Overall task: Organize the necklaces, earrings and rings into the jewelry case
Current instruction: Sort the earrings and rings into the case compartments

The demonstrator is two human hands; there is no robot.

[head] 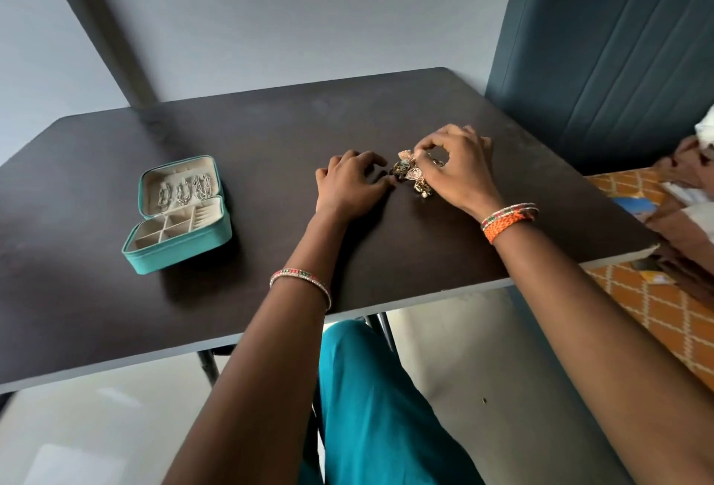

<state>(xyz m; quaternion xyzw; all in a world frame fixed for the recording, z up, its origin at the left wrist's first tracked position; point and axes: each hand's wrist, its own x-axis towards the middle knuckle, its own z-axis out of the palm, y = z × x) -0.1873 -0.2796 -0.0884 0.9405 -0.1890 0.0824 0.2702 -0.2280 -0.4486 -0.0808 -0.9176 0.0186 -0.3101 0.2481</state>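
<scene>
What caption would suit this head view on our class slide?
Both hands, left hand and right hand, sort a jewelry pile beside an open teal jewelry case.

Soft, even daylight is observed throughout; no direct source is seen. The dark table (pixel 270 129) is moderately lit, with a faint sheen at its far edge. Diffuse shadows are cast beside the jewelry case (pixel 179 214) and beneath the forearms. The floor (pixel 89 438) at lower left is washed out by pale glare. Wide-angle distortion is noted at the edges, where straight lines are bowed. Fine detail in the jewelry pile (pixel 411 175) is blurred and cannot be resolved.
</scene>
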